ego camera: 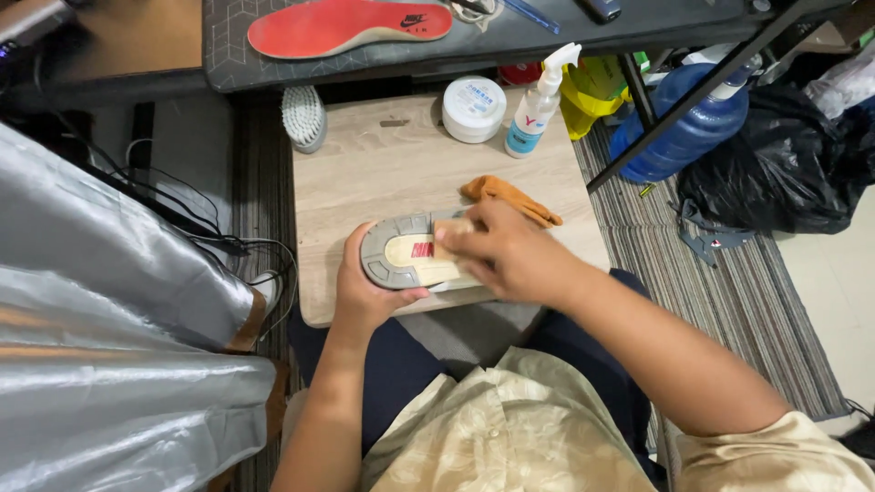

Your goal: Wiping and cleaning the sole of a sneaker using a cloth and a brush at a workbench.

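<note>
A shoe (398, 252) lies sole-up on a small light wooden board (383, 169) across my lap. Its sole is grey and cream with a red patch. My left hand (358, 293) grips the shoe at its near end from below. My right hand (499, 252) covers the far part of the sole, fingers closed on a small pale pad or cloth pressed to the sole. An orange-brown cloth (510, 198) lies on the board just beyond my right hand.
At the board's far edge are a white brush (303, 117), a round white tub (474, 108) and a white spray bottle (538, 102). A red insole (346, 25) lies on a dark table above. Silver fabric (100, 301) fills the left; a blue water bottle (684, 123) and black bags (784, 164) stand right.
</note>
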